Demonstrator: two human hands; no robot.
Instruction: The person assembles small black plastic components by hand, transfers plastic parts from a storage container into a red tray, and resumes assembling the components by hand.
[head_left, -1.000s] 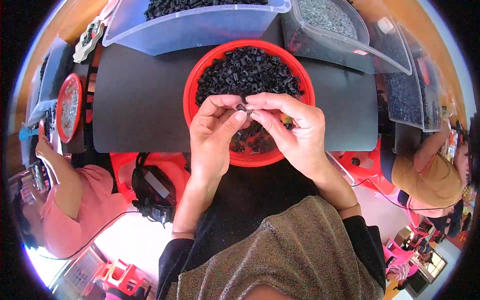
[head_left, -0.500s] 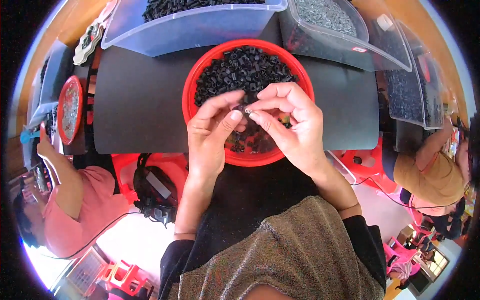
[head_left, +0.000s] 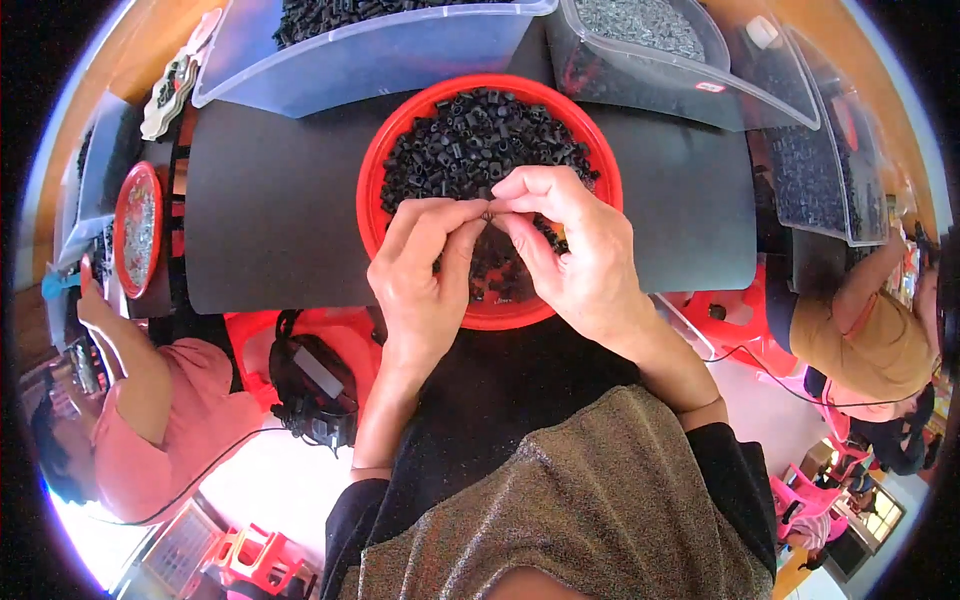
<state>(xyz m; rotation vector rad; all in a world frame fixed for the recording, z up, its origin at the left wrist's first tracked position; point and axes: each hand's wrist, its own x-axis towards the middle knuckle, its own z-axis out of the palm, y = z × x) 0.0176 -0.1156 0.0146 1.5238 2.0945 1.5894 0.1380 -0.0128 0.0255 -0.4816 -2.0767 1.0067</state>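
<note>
Currently, the left hand (head_left: 418,268) and right hand (head_left: 588,250) are pinching a small part (head_left: 488,216), each grip nearly closed; it is lying directly between both, equally near, over the bowl (head_left: 366,190) at centre frame, its long axis being indiscernible.

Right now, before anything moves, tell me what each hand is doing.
Left hand: closed, pinching a small dark piece.
Right hand: closed in a pinch at the same spot; what it holds is too small to tell.
</note>
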